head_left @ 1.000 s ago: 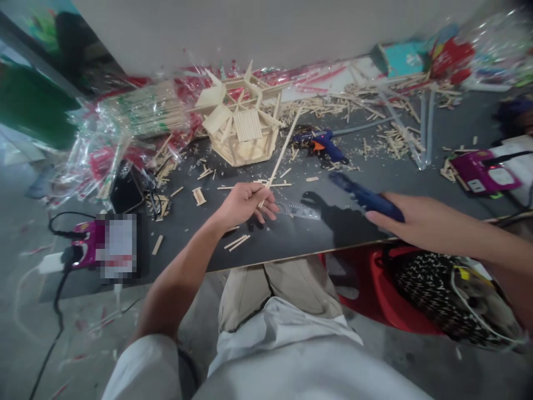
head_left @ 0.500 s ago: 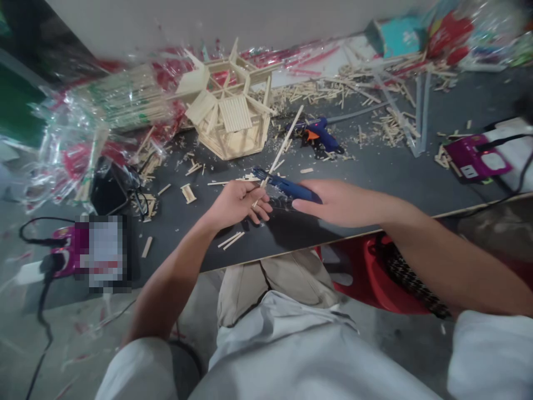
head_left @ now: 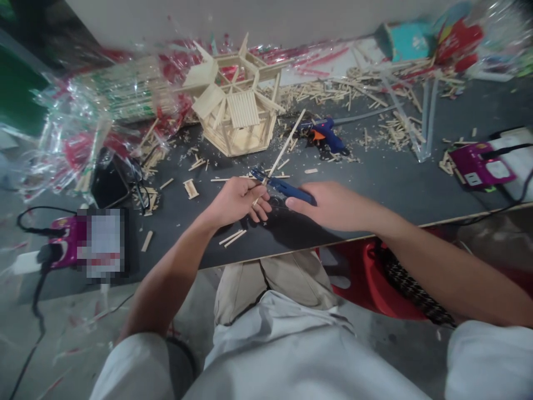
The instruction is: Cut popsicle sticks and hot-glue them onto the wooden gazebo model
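A thin wooden stick [head_left: 286,145] is pinched in my left hand [head_left: 241,201] and slants up and away to the right. My right hand [head_left: 328,204] is wrapped round a pair of blue-handled cutters [head_left: 287,188]. The jaws of the cutters meet the stick just above my left fingertips; whether they are fully closed is too small to tell. Two short sticks [head_left: 233,238] lie on the table just below my left hand. Behind both hands stands a many-sided model house of wooden sticks [head_left: 237,144].
A blue glue gun [head_left: 331,136] lies beyond my right hand, amid stick scraps [head_left: 333,91]. Wrapped stick bundles [head_left: 120,91] fill the back left. Purple power blocks with cords sit at the left [head_left: 69,241] and right [head_left: 478,164]. A red chair [head_left: 366,272] stands by the table edge.
My view has shifted slightly, so the model house appears a little further right. The cutters and my right hand have come slightly nearer my left hand, which keeps hold of the stick.
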`<state>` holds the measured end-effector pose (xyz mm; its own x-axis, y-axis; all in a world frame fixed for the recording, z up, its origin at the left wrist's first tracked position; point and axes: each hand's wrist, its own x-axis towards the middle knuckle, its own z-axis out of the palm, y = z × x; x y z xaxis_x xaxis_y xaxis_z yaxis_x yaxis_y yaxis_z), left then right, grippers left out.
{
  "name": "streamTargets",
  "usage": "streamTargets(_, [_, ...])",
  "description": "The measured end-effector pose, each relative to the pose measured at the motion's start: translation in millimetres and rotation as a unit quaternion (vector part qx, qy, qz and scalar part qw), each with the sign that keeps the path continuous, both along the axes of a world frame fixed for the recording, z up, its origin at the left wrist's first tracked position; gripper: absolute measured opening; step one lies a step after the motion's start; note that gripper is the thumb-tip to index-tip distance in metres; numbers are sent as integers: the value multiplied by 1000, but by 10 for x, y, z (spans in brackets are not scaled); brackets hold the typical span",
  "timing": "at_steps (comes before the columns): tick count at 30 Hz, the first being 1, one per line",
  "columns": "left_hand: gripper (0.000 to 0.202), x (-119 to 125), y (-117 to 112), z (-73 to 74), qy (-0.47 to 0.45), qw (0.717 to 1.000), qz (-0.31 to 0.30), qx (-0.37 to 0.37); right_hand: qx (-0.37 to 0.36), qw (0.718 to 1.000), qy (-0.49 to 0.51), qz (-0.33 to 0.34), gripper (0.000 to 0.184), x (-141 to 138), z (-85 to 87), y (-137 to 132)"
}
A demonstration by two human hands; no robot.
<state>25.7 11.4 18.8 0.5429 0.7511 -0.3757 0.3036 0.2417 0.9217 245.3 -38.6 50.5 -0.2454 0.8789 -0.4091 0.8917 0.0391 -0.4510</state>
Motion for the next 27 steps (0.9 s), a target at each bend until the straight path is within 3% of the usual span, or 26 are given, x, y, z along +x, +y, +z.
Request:
streamTargets(10, [26,-28,-32,61,20,999,-3,-29,59,996,14,64,47,41,-105,53])
streamTargets(15, [24,-18,-41,47,32,999,2,-44,49,996,4,70,49,15,-102,66])
streamTargets(27, [28,-60,-91,40,40,999,-16,-18,84,991,-38,96,50,7,-172,24])
